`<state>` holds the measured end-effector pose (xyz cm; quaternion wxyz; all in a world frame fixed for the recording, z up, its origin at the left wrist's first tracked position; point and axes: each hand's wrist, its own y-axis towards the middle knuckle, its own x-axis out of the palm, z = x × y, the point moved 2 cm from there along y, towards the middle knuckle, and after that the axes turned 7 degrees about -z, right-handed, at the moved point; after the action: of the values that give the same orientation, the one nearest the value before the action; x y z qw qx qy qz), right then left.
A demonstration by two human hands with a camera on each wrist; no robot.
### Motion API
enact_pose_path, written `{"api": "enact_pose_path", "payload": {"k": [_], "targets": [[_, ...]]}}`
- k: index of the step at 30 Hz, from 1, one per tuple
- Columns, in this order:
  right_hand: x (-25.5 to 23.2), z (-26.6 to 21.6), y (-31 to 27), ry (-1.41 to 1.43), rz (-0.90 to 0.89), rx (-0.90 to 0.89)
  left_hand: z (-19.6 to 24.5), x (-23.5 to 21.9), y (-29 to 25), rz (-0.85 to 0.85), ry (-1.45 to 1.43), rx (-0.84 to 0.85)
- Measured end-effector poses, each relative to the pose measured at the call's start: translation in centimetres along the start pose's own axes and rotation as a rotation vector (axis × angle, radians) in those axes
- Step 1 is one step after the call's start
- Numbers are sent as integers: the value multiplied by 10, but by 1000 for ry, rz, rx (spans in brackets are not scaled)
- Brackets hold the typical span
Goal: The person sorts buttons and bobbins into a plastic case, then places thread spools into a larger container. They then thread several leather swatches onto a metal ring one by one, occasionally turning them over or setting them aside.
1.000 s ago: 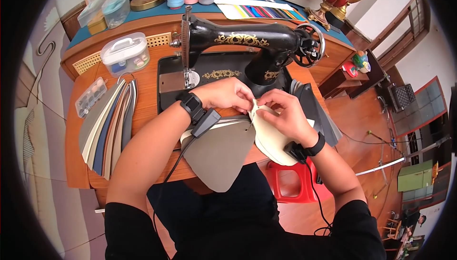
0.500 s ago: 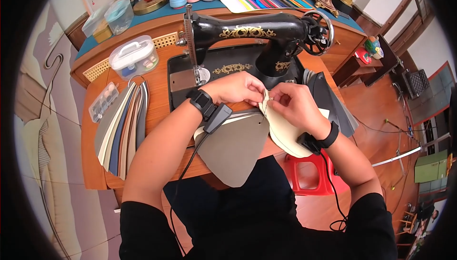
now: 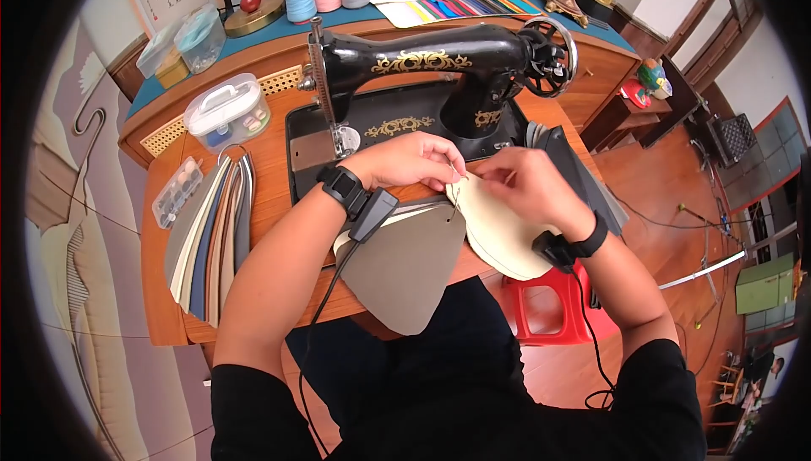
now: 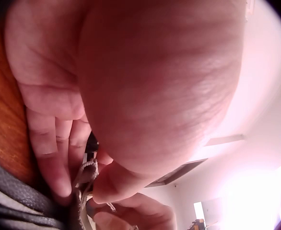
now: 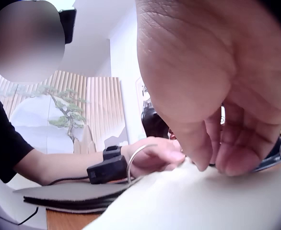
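Observation:
My left hand (image 3: 420, 160) pinches the top corner of a cream swatch (image 3: 507, 233) between thumb and fingers. A metal ring (image 5: 135, 160) joins it to a grey swatch (image 3: 404, 267), which hangs over the table's front edge. Near that corner, my right hand (image 3: 541, 189) has its fingers and thumb curled in over the cream swatch, blurred in the head view. In the right wrist view its fingertips (image 5: 239, 163) come down right at the cream surface. I cannot tell whether they grip anything. The left wrist view shows the left thumb (image 4: 114, 184) close against the swatch edges.
A black sewing machine (image 3: 422, 51) stands just behind my hands. Fanned swatches (image 3: 211, 237) lie on the left, dark swatches (image 3: 570, 165) on the right. A clear box (image 3: 226, 111) and a small compartment case (image 3: 177, 193) sit left; a red stool (image 3: 545, 309) is below.
The cream swatch's bunched top corner now lies flatter and wider. My right hand has drawn a little to the right, away from the left fingertips, while the left keeps its pinch.

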<state>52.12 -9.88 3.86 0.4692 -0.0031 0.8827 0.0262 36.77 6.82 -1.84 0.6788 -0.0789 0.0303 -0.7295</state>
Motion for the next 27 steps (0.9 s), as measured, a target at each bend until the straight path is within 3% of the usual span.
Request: {"api": "enact_pose_path", "payload": {"k": [8, 11, 12, 15, 16, 18, 21, 25, 27], "targets": [[-82, 79, -14, -447, 319, 269, 0, -2, 1, 0, 73, -19], [-79, 107, -22, -508, 271, 314, 1, 0, 0, 12, 100, -6], [-78, 107, -23, -393, 233, 442, 2, 0, 0, 15, 114, -10], [-77, 106, -21, -293, 214, 495, 2, 2, -1, 25, 126, -18], [-76, 107, -23, -291, 216, 500, 3, 2, -1, 29, 126, -19], [-75, 105, -24, -434, 314, 278, 3, 2, -1, 26, 127, -23], [-72, 103, -24, -449, 354, 218, 3, 2, -1, 29, 130, -24], [-73, 104, -24, -298, 383, 249, 1, 0, -1, 16, 104, -7], [-92, 99, -32, -193, 512, 295, 1, 0, -1, 17, 102, -6]]}}
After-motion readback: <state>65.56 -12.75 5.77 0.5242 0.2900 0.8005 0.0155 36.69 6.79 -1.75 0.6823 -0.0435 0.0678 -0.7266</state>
